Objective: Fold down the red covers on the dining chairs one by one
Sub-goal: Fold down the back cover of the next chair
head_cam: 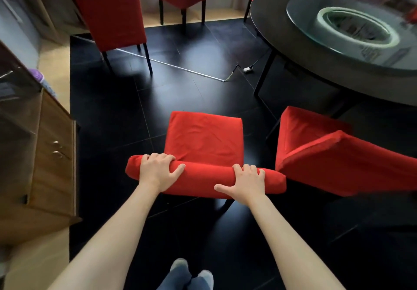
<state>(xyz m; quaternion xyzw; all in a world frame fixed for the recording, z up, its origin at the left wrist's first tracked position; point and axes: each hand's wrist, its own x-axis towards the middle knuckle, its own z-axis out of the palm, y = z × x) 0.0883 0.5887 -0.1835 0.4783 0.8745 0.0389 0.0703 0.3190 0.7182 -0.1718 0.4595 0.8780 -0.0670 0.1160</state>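
- At six o'clock, at the bottom edge, two socked feet (190,276) are seen on the dark floor (108,109); the person is judged to be standing right behind the chair being worked on.
- Both bare forearms are stretched forward so that the top of the chair's back (203,180) is reached from behind.
- The left hand (159,171) is laid over the left part of the backrest top, fingers curled over its far edge and thumb spread along the near face; the red cover (204,138) is gripped there.
- The right hand (247,182) is set on the right part likewise, fingers bent over the top and thumb stretched out to the left. The hands are kept well apart, probably so the fabric can be drawn down evenly.
- The cover is seen as bright red cloth, rounded like a roll over the backrest top and faintly creased on the seat.
- At three o'clock a second red-covered chair (334,154) stands just beside, near the round dark table (282,41).
- At nine o'clock a wooden cabinet (52,154) is placed.
- At eleven to twelve o'clock two further red chairs (110,7) are seen, apparently awaiting their turn.
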